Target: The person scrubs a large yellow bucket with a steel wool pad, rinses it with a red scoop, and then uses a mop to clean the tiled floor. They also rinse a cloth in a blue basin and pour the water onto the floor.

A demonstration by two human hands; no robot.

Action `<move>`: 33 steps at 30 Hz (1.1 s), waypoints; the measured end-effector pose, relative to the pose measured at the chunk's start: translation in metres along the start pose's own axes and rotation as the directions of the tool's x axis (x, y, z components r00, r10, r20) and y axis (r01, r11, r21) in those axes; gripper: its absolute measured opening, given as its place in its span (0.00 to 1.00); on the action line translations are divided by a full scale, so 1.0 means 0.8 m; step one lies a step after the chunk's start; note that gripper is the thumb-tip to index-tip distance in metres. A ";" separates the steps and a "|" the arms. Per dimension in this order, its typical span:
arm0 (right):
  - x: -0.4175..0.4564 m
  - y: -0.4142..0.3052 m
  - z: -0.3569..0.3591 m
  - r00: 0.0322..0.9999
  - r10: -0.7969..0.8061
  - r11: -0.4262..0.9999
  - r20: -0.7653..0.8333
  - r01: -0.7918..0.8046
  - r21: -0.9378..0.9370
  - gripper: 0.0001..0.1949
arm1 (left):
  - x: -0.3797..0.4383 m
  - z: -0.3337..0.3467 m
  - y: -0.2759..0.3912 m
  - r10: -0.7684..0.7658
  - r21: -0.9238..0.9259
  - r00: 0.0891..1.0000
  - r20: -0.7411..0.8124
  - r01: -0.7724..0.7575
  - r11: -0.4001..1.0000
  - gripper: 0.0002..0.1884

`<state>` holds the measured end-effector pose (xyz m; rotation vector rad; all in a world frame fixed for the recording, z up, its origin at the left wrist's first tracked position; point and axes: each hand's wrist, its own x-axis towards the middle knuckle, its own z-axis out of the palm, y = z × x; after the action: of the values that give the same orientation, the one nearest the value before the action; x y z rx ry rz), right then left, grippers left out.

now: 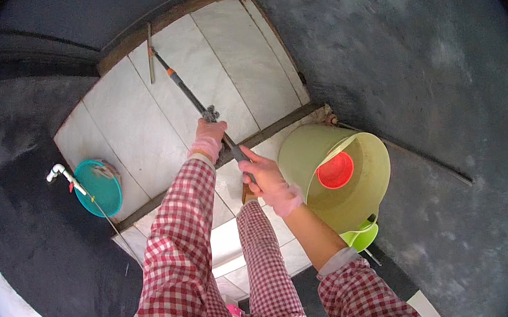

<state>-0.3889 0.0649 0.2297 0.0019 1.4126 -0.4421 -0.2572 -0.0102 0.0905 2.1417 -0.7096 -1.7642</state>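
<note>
Both hands, in thin pinkish gloves, hold the dark pole of a long-handled floor wiper (187, 90) that slants away across pale tiles. My left hand (208, 138) wraps the pole just below a dark bracket-like fitting (210, 114). Closer to me, my right hand (260, 172) grips the grey end of the handle. Orange collars mark the far part of the pole. The wiper's narrow bar head (152, 66) is on the tiled surface (224, 67), close to its far edge. Whether the head carries a blade or bristles cannot be made out.
At right stands a large yellow-green plastic tub (291, 154) holding water and a red bowl (335, 170). A light-green container (364, 239) sits behind it. At left, a white pipe tap (58, 170) overhangs a turquoise basin (97, 201). Dark walls (414, 67) border the tiles; a raised ledge (269, 128) crosses them.
</note>
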 end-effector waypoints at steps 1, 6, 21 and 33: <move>-0.007 0.006 -0.004 1.000 -0.009 0.999 -0.007 0.009 0.047 0.29 | 0.009 0.012 -0.019 0.056 0.124 0.998 0.014 -0.057 0.991 0.22; -0.041 0.067 -0.037 0.995 -0.052 0.957 -0.090 0.075 0.281 0.28 | -0.014 0.085 -0.033 0.156 0.520 0.946 0.286 -0.289 0.803 0.25; -0.043 0.057 -0.083 0.993 -0.100 0.807 -0.059 0.115 0.580 0.26 | 0.002 0.165 -0.021 0.230 0.634 0.901 0.368 -0.424 0.647 0.22; -0.198 0.149 -0.092 0.993 0.007 0.923 -0.115 0.038 0.384 0.28 | -0.200 0.129 -0.101 0.109 0.283 0.934 0.339 -0.212 0.935 0.34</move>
<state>-0.4373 0.2405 0.3373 0.3411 1.4175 -0.7384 -0.3633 0.1530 0.1613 1.9214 -1.2950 -2.0408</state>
